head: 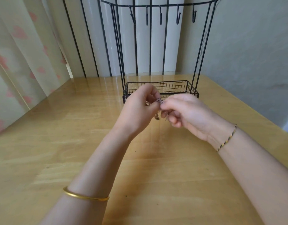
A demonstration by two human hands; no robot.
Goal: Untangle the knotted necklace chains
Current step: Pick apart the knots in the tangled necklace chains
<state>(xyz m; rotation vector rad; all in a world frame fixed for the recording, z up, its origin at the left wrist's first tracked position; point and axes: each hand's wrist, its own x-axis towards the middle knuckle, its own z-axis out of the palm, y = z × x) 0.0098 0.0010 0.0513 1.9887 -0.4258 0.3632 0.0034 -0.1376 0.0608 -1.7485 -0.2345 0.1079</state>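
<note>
A pale curtain [18, 62] with pink heart shapes hangs to the left of a black wire jewellery stand [161, 88], which sits toward the back of a light wooden bench [58, 143]. The left forearm wears a gold bangle [84, 196]. The left hand [136, 111] is raised just in front of the stand's mesh basket, fingers curled and pinched closed on a small silvery knot of necklace chains [160, 101]. The knot is held in the air above the bench, between the two hands. Short chain ends hang below it. The right hand [188, 114] meets the left at the knot, its fingertips also pinched onto the chains. A thin braided black and yellow bracelet [227, 138] circles the right wrist. Five hooks hang from the stand's top rail.
</note>
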